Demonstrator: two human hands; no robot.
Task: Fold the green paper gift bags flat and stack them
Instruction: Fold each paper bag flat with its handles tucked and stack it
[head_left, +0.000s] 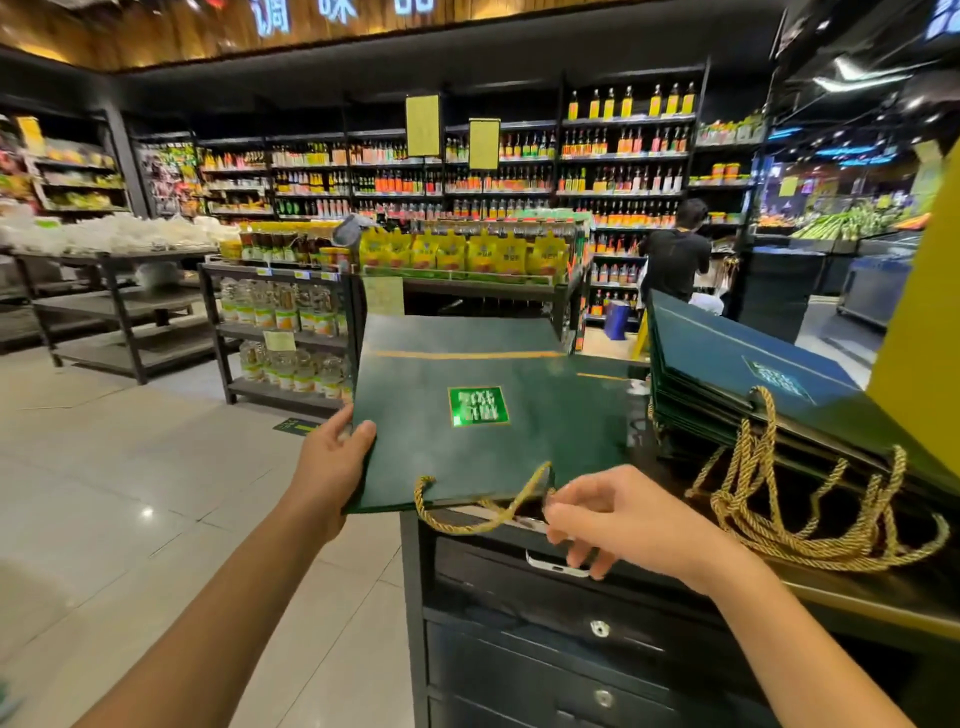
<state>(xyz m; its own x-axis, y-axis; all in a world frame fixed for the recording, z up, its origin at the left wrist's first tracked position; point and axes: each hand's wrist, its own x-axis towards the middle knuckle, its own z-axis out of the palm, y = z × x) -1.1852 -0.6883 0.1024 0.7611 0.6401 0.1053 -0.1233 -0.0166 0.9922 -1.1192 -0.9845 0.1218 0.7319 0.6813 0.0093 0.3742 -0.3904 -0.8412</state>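
Observation:
A flattened dark green gift bag (467, 415) with a shiny green logo and a gold rope handle lies over the left end of a dark counter (519, 587). My left hand (332, 462) grips its left edge, thumb on top. My right hand (613, 514) hovers at the bag's open top edge, fingers loosely curled next to the gold handle; whether it pinches the edge or the rope is unclear. To the right, a slanted stack of flat green bags (753, 384) rests on the counter, its gold rope handles (810, 525) spilling forward.
The counter has drawers with metal locks (600, 629) below. A yellow pillar (919, 338) stands at the right. Shop shelves with bottles (280, 332) stand behind, tiled floor (130, 493) on the left. A person in black (675, 254) stands far back.

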